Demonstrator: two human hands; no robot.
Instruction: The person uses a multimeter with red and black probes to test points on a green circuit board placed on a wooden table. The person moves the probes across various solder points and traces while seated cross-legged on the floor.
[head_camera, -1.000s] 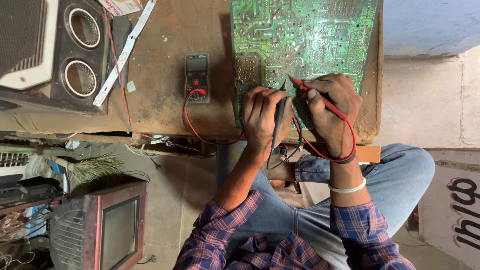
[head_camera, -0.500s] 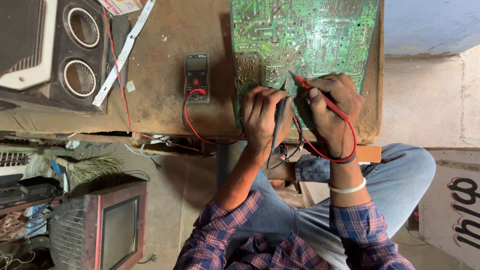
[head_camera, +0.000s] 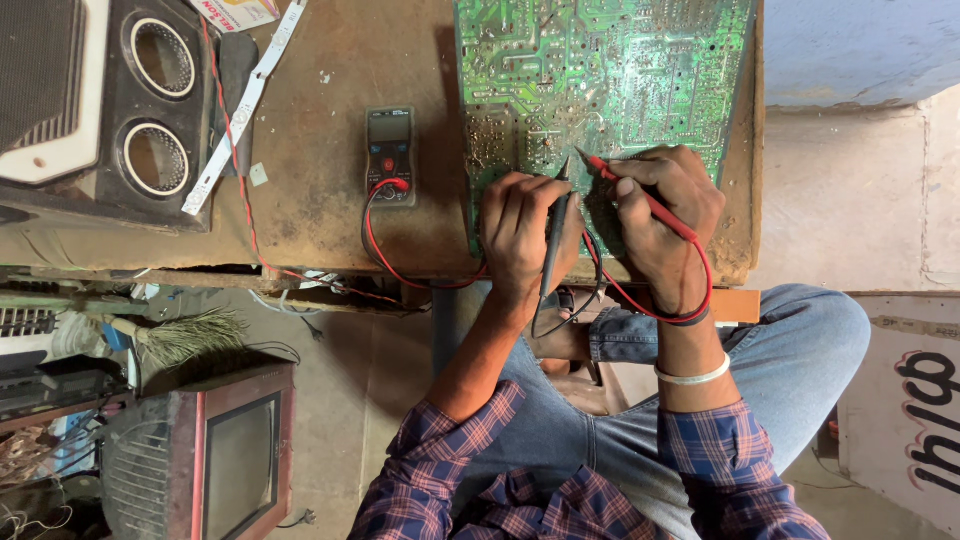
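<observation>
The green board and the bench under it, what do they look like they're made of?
The green board: looks like rigid laminate with a glossy green coating, pale solder traces and dull solder points across it. The bench: probably wood or board, matte brown, stained and dusty, with a chipped, worn front edge.

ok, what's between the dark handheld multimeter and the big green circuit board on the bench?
Head view: only bare brown worn benchtop lies between the dark handheld multimeter and the big green circuit board. The meter's red lead loops out below that gap.
</observation>
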